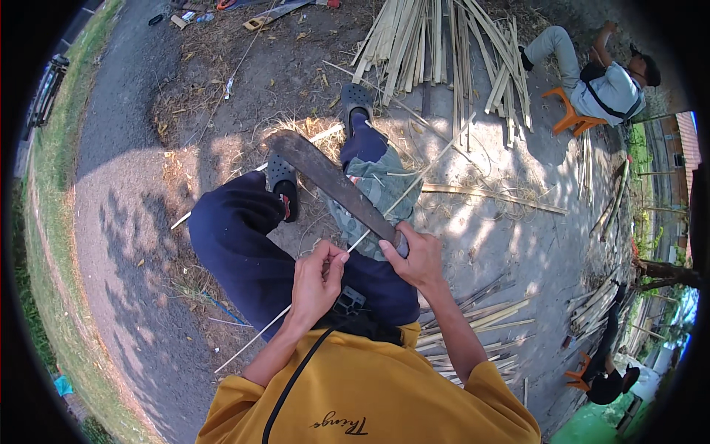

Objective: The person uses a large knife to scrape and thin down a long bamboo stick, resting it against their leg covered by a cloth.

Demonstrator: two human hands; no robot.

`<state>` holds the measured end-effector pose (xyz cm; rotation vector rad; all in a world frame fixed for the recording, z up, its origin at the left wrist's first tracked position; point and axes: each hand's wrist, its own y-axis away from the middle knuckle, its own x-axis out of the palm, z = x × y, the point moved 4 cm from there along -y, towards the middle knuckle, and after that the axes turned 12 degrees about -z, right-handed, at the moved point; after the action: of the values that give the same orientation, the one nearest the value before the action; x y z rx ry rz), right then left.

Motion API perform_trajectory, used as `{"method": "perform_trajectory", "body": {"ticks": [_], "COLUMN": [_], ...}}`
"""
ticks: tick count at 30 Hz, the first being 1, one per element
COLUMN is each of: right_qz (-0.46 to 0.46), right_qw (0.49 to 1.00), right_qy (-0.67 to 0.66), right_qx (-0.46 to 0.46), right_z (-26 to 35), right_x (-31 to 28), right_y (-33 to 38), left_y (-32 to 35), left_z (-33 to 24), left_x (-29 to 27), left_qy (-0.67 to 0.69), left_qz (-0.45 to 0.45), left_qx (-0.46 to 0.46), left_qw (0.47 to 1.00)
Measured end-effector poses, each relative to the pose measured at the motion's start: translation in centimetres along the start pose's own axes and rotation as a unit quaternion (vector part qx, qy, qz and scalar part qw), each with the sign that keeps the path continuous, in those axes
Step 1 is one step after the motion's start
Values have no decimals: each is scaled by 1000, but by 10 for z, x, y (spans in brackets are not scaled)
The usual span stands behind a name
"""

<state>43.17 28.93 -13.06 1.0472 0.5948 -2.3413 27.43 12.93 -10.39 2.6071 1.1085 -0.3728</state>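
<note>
My left hand (314, 285) is closed, pinching a long thin pale bamboo strip (423, 174) that runs diagonally from my lower left up past the blade. My right hand (416, 259) grips a dark, broad-bladed machete (325, 175) at its near end, thumb lying on the blade. The blade points up and to the left, over my lap, and the strip crosses it close to my right hand. A greyish-green cloth (355, 220) lies over my right leg, under the blade. The machete's handle is mostly hidden by my fingers.
Bamboo strips lie in a large pile (407, 48) ahead and another stack (481, 329) at my right. A saw (277, 15) lies at the far edge. One person sits on an orange stool (573, 115) at far right; another sits lower right (610, 381).
</note>
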Motion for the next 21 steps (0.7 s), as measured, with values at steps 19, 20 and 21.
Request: {"method": "perform_trajectory", "body": {"ticks": [19,20,21], "right_qz": [18,16,4], "right_qw": [1000,1000,1000], "right_qy": [9,9,12], "right_qx": [-18,-14,-4], "right_z": [19,14,7], "right_x": [3,3,4], "right_y": [2,1,1], "left_y": [-9,-5,0], "left_z": [0,1,6], "left_x": [-3,-13,-20], "left_qy": [15,-11,-12], "left_qz": [-10,0,2], "left_qx": [34,24,24], "left_qw": [999,1000,1000]}}
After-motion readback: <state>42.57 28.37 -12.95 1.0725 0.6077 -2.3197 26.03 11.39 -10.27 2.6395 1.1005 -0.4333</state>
